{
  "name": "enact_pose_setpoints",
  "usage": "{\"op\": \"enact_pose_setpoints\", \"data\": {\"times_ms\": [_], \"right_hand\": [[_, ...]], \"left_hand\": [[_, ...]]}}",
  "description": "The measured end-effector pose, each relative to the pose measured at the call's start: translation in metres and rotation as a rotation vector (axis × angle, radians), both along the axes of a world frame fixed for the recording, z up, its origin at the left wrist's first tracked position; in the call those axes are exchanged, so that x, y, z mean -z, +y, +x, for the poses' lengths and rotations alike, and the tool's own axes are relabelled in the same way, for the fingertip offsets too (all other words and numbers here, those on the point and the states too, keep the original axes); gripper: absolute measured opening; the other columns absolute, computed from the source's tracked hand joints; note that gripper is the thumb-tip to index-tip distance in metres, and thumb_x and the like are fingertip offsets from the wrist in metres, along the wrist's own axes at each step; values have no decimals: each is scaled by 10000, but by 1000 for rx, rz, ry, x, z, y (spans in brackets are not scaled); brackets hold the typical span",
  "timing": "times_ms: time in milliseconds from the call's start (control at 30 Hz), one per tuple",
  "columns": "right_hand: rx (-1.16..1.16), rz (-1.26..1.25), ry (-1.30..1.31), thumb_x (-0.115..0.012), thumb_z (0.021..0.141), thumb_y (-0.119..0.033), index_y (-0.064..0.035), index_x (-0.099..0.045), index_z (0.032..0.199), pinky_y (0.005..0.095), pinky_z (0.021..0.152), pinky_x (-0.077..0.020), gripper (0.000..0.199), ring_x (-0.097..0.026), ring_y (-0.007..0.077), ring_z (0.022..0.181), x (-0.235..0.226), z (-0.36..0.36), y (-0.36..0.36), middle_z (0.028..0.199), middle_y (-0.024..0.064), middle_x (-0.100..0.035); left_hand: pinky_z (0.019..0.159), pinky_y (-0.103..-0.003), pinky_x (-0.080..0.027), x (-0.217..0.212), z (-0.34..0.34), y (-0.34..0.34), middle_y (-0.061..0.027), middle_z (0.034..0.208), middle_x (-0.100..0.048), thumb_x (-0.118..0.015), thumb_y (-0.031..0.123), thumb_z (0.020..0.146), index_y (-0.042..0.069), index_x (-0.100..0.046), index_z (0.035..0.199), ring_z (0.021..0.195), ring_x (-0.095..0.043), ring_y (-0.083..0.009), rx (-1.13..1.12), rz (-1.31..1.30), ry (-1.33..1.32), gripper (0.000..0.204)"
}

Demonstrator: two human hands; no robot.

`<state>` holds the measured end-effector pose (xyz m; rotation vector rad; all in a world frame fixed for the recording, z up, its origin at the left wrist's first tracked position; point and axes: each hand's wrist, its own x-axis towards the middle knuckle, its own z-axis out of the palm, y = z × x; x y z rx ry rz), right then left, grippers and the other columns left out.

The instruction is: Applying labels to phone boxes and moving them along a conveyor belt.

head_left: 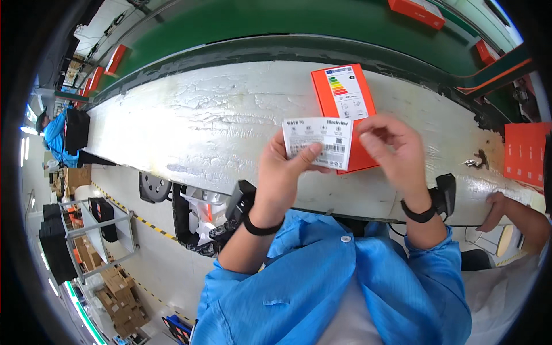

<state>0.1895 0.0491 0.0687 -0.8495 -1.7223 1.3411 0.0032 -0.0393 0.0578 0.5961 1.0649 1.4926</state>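
Observation:
My left hand pinches a white printed label between thumb and fingers, above the near side of the bench. The label carries small icons and barcodes. Just right of it hovers my right hand, fingers bent and apart, slightly blurred, with nothing visible in them. Beneath both hands lies a flat orange-red box on the bench. On its top is a white sticker with a coloured energy scale. The label and my right hand hide part of the box.
The worn silvery bench runs across, with a green conveyor behind it carrying orange boxes. More orange boxes stand at the right end, near another person's hand. A lined bin stands below left.

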Motion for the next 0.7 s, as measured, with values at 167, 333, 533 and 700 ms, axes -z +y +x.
{"op": "enact_pose_setpoints", "data": {"times_ms": [167, 333, 533, 700], "right_hand": [[47, 7, -23, -696, 861, -132, -10, -694, 942, 231, 605, -483, 146, -597, 86, 644, 1, -4, -4, 801, 31, -690], [-243, -554, 216, -695, 850, -84, 19, -695, 963, 195, 541, -485, 153, -614, 80, 616, 1, 12, 1, 810, 52, -689], [-423, -566, 127, -639, 878, -43, 9, -697, 960, 219, 576, -512, 114, -631, 86, 658, 12, 6, 2, 819, 57, -686], [-147, -360, -78, -632, 896, -60, 21, -671, 941, 234, 650, -501, 100, -615, 92, 724, -1, -9, -9, 854, 37, -669]], "left_hand": [[694, -343, -613, 7, 13, -3, -157, 1058, -682, -630, 51, 904, -22, -546, 1167, 892, -694, -223, 13, 12, 7, 286], [696, -328, -603, 11, 8, -5, -148, 1038, -692, -652, -5, 865, -36, -597, 1119, 866, -690, -209, 187, -5, 84, 262], [670, -290, -579, 5, 19, -7, -128, 1003, -702, -685, -7, 850, -55, -629, 1100, 814, -683, -172, 248, 35, -136, 261], [630, -291, -573, 9, 20, -9, -128, 952, -709, -692, 12, 850, -46, -639, 1042, 759, -687, -174, -31, -24, -82, 207]]}}
